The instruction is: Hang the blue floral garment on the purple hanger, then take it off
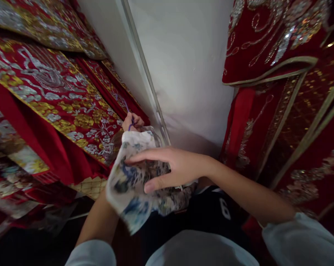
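Note:
A white cloth piece printed with blue, green and dark flowers [137, 210] hangs in front of me, its lower edge blurred. My left hand [132, 122] is at its top, fingers closed around a thin purple cord [126, 104] whose loop shows above and below the fingers. The cloth hides most of my left forearm. My right hand [169, 166] reaches across the cloth's middle, fingers and thumb stretched apart. Whether its fingers press on the fabric or hover just over it, I cannot tell.
Red garments embroidered in gold and silver [81, 107] hang close on the left. More red sequinned garments [266, 74] hang on the right. Between them stands a pale wall panel [189, 66] with a narrow metal strip [142, 59] running down it.

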Available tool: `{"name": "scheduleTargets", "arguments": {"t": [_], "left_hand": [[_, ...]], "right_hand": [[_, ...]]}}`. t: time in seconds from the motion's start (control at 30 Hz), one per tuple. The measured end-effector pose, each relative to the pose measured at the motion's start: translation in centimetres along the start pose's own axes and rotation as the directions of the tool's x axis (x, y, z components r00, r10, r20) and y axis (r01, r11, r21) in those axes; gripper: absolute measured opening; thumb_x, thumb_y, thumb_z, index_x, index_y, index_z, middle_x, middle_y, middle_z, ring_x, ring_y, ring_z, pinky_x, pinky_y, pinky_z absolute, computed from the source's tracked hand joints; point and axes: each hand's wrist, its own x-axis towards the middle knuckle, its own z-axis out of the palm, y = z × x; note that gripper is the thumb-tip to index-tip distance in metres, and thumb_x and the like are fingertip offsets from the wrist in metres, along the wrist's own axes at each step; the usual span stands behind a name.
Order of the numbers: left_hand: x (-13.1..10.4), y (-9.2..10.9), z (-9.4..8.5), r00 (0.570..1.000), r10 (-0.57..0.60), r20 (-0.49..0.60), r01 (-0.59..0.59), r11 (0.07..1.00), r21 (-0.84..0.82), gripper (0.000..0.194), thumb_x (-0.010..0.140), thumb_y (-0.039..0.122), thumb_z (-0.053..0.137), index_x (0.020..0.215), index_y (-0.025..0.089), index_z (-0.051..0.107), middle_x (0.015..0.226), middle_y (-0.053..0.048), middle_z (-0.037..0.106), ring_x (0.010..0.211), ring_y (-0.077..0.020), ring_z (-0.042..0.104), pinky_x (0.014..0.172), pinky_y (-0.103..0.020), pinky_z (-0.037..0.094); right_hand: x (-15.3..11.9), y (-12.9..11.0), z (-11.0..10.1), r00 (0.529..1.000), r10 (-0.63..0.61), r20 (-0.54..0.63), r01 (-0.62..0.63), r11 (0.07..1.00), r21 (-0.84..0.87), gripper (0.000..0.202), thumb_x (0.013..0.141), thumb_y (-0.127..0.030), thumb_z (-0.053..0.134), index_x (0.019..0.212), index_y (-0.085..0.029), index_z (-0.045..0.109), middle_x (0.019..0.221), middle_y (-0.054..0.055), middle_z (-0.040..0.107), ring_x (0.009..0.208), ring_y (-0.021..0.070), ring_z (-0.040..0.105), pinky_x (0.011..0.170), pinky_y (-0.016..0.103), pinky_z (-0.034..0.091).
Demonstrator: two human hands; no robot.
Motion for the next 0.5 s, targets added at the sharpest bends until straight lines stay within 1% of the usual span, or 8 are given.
{"name": "scheduleTargets", "arguments": {"t": [0.03, 0.1, 0.17, 0.23, 0.27, 0.33, 0.43, 0.5], "left_hand": [[-1.1, 0.5, 1.0, 0.997, -0.015, 0.073, 0.019, 0.998, -0.052, 0.057, 0.099, 0.039, 0.038, 0.047, 0.020, 0.025, 0.041, 0.006, 0.014, 0.036, -0.0088, 0.014, 0.040, -0.024, 0.022], [-3.2, 1.6, 3.2, 0.969, -0.085, 0.230, 0.118, 0.984, -0.133, 0.057, 0.100, 0.040, 0.030, 0.048, 0.020, 0.023, 0.041, 0.005, 0.012, 0.037, -0.0097, 0.018, 0.043, -0.025, 0.028], [-4.8, 2.4, 5.5, 0.935, -0.125, 0.331, 0.206, 0.954, -0.219, 0.055, 0.102, 0.036, 0.019, 0.049, 0.020, 0.020, 0.043, 0.005, 0.009, 0.039, -0.0103, 0.020, 0.047, -0.025, 0.031], [-5.2, 2.6, 7.5, 0.914, -0.145, 0.380, 0.268, 0.917, -0.294, 0.052, 0.102, 0.031, 0.011, 0.052, 0.020, 0.018, 0.045, 0.005, 0.008, 0.040, -0.0102, 0.019, 0.050, -0.026, 0.033], [-5.1, 2.5, 8.3, 0.909, -0.162, 0.384, 0.295, 0.901, -0.318, 0.050, 0.102, 0.029, 0.009, 0.053, 0.020, 0.017, 0.046, 0.005, 0.008, 0.041, -0.0101, 0.019, 0.052, -0.026, 0.034], [-4.5, 2.0, 9.4, 0.902, -0.224, 0.370, 0.351, 0.878, -0.325, 0.050, 0.102, 0.029, 0.009, 0.054, 0.021, 0.019, 0.046, 0.004, 0.014, 0.042, -0.0101, 0.026, 0.056, -0.027, 0.038], [-3.5, 0.9, 9.4, 0.882, -0.327, 0.340, 0.430, 0.853, -0.294, 0.054, 0.104, 0.027, 0.015, 0.056, 0.019, 0.039, 0.054, 0.000, 0.048, 0.056, -0.0103, 0.050, 0.065, -0.026, 0.043], [-3.3, 0.3, 8.5, 0.867, -0.388, 0.312, 0.466, 0.853, -0.235, 0.054, 0.104, 0.029, 0.016, 0.069, 0.019, 0.056, 0.080, -0.004, 0.067, 0.077, -0.0129, 0.062, 0.074, -0.028, 0.047]], "right_hand": [[-0.4, -0.1, 0.1, 1.000, -0.007, -0.028, 0.007, 1.000, -0.018, 0.041, 0.082, -0.034, 0.069, 0.123, -0.029, 0.064, 0.124, 0.003, 0.065, 0.117, 0.0199, 0.059, 0.102, 0.034, 0.043], [-1.3, 0.5, -0.4, 0.970, 0.000, -0.244, -0.023, 0.995, -0.094, 0.027, 0.087, -0.035, 0.063, 0.113, -0.030, 0.068, 0.121, 0.003, 0.067, 0.115, 0.0201, 0.059, 0.101, 0.035, 0.043], [-2.2, 2.3, -1.5, 0.833, 0.022, -0.553, -0.149, 0.971, -0.186, 0.022, 0.089, -0.039, 0.059, 0.106, -0.030, 0.069, 0.115, 0.004, 0.068, 0.113, 0.0216, 0.058, 0.098, 0.037, 0.043], [-3.0, 4.7, -3.0, 0.666, 0.067, -0.743, -0.329, 0.920, -0.212, 0.024, 0.089, -0.045, 0.056, 0.101, -0.027, 0.068, 0.103, 0.005, 0.068, 0.107, 0.0234, 0.058, 0.092, 0.037, 0.045], [-3.4, 5.9, -3.8, 0.637, 0.124, -0.761, -0.407, 0.892, -0.195, 0.028, 0.089, -0.048, 0.055, 0.095, -0.025, 0.068, 0.094, 0.004, 0.068, 0.100, 0.0236, 0.059, 0.087, 0.036, 0.046], [-4.3, 8.0, -5.3, 0.646, 0.277, -0.711, -0.513, 0.847, -0.136, 0.041, 0.089, -0.057, 0.049, 0.081, -0.021, 0.066, 0.076, 0.003, 0.064, 0.081, 0.0215, 0.058, 0.072, 0.032, 0.045], [-5.7, 9.7, -7.2, 0.623, 0.367, -0.691, -0.574, 0.814, -0.085, 0.052, 0.083, -0.067, 0.049, 0.066, -0.019, 0.060, 0.060, 0.000, 0.053, 0.063, 0.0174, 0.050, 0.057, 0.028, 0.038], [-6.4, 10.3, -8.5, 0.572, 0.342, -0.745, -0.592, 0.801, -0.087, 0.052, 0.078, -0.069, 0.053, 0.061, -0.020, 0.056, 0.055, -0.001, 0.048, 0.059, 0.0160, 0.046, 0.053, 0.027, 0.034]]}}
